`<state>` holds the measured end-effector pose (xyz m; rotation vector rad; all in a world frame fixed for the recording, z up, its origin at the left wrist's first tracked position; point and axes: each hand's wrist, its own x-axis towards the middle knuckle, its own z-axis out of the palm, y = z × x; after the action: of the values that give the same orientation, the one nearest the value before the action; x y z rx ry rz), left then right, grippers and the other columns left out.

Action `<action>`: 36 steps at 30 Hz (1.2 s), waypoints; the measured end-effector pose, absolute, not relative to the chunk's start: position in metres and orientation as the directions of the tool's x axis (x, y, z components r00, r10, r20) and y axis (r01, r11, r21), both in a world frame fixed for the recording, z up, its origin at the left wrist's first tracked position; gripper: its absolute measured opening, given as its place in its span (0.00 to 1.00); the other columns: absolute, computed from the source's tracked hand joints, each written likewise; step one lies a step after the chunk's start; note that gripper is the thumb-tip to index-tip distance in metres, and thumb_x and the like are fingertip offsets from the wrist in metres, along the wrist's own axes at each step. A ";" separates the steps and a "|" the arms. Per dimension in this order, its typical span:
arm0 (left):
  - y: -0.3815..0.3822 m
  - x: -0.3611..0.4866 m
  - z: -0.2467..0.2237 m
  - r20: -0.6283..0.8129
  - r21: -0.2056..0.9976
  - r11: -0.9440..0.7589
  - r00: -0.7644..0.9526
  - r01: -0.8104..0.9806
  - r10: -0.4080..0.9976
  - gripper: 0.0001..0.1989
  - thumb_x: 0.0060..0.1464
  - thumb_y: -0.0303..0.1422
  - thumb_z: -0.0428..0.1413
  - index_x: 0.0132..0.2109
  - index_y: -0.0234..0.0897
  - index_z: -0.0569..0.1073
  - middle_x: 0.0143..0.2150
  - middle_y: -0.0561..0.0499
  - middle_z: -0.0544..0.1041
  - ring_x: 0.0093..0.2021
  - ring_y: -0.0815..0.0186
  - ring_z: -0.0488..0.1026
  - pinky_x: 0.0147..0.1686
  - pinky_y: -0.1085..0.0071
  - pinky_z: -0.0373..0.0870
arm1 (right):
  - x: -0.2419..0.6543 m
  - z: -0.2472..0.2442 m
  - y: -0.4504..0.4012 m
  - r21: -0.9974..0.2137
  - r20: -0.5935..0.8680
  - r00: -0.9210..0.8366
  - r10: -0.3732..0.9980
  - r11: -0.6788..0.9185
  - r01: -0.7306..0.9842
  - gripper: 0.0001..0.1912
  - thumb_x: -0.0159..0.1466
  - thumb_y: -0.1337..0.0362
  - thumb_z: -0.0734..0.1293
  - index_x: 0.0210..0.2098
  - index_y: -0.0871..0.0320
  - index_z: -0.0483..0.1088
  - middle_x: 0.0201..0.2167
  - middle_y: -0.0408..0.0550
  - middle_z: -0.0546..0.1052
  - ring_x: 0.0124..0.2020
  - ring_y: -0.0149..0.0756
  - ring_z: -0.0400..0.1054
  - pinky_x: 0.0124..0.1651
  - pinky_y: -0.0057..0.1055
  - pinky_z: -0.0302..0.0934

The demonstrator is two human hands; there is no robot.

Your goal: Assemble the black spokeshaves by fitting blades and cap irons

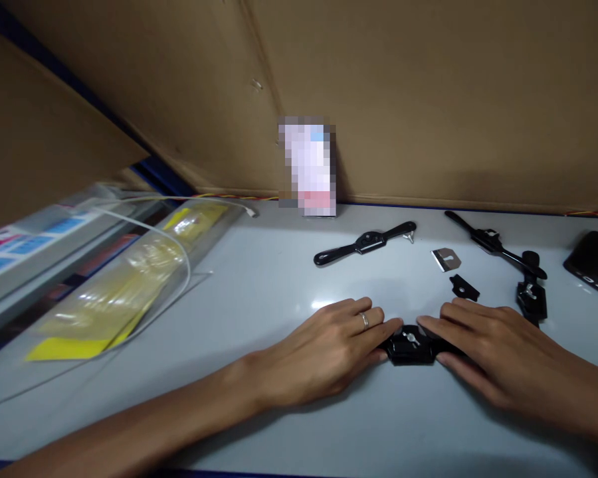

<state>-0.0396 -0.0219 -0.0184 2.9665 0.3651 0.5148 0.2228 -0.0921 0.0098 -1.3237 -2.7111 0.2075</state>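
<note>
Fingers of both hands clasp a black spokeshave on the pale table.

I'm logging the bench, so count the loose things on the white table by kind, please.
Black two-handled tools: 3, one under the hands, one behind it, one to the right
Small black parts: 2
Metal blade: 1
Black phone: 1
Yellow plastic packet: 1
Total: 8

Two bare forearms, no sleeves, silver ring on left grip
</note>
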 end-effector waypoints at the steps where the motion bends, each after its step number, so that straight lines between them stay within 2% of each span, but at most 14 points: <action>1: -0.022 -0.039 -0.019 0.316 0.146 -0.965 0.914 0.218 0.254 0.16 0.73 0.31 0.44 0.58 0.27 0.68 0.39 0.47 0.76 0.36 0.62 0.71 0.39 0.64 0.76 | 0.223 0.010 -0.092 -0.179 0.040 -0.607 0.794 0.603 0.777 0.20 0.69 0.69 0.60 0.59 0.55 0.67 0.42 0.50 0.77 0.37 0.41 0.72 0.37 0.37 0.62; 15: -0.023 -0.038 -0.018 0.334 0.148 -0.964 0.906 0.220 0.258 0.14 0.71 0.30 0.46 0.57 0.28 0.68 0.38 0.48 0.76 0.36 0.62 0.71 0.39 0.64 0.75 | 0.223 0.009 -0.092 -0.213 0.039 -0.597 0.801 0.590 0.779 0.18 0.68 0.70 0.61 0.56 0.53 0.71 0.38 0.48 0.76 0.34 0.38 0.70 0.35 0.34 0.59; 20: -0.023 -0.040 -0.020 0.319 0.137 -0.959 0.906 0.248 0.280 0.11 0.72 0.30 0.47 0.52 0.30 0.71 0.37 0.48 0.74 0.35 0.63 0.69 0.36 0.66 0.74 | 0.223 0.010 -0.091 -0.221 0.019 -0.595 0.804 0.584 0.781 0.16 0.68 0.70 0.61 0.53 0.53 0.71 0.38 0.48 0.76 0.34 0.38 0.69 0.35 0.34 0.58; 25: -0.022 -0.041 -0.020 0.322 0.106 -0.970 0.915 0.218 0.241 0.09 0.71 0.29 0.47 0.49 0.31 0.72 0.36 0.49 0.73 0.34 0.63 0.67 0.34 0.66 0.71 | 0.222 0.012 -0.091 -0.225 0.000 -0.599 0.801 0.583 0.780 0.15 0.68 0.71 0.61 0.51 0.53 0.71 0.38 0.48 0.75 0.34 0.38 0.69 0.35 0.34 0.58; 30: -0.023 -0.040 -0.019 0.312 0.103 -0.969 0.918 0.223 0.244 0.11 0.72 0.29 0.46 0.48 0.32 0.72 0.36 0.49 0.73 0.34 0.64 0.66 0.33 0.67 0.69 | 0.222 0.012 -0.092 -0.232 0.014 -0.592 0.806 0.578 0.782 0.16 0.67 0.72 0.62 0.51 0.53 0.71 0.38 0.47 0.75 0.35 0.38 0.69 0.36 0.34 0.57; 36: -0.023 -0.040 -0.018 0.298 0.102 -0.971 0.924 0.217 0.238 0.14 0.72 0.28 0.45 0.40 0.33 0.73 0.34 0.50 0.71 0.33 0.64 0.64 0.32 0.66 0.67 | 0.222 0.010 -0.091 -0.220 0.007 -0.594 0.805 0.580 0.784 0.15 0.67 0.71 0.62 0.51 0.54 0.72 0.39 0.48 0.76 0.35 0.40 0.69 0.35 0.35 0.58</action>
<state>-0.0402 -0.0226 -0.0183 3.0160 0.3574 0.4802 0.2221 -0.0909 0.0104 -1.3606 -2.6968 0.2956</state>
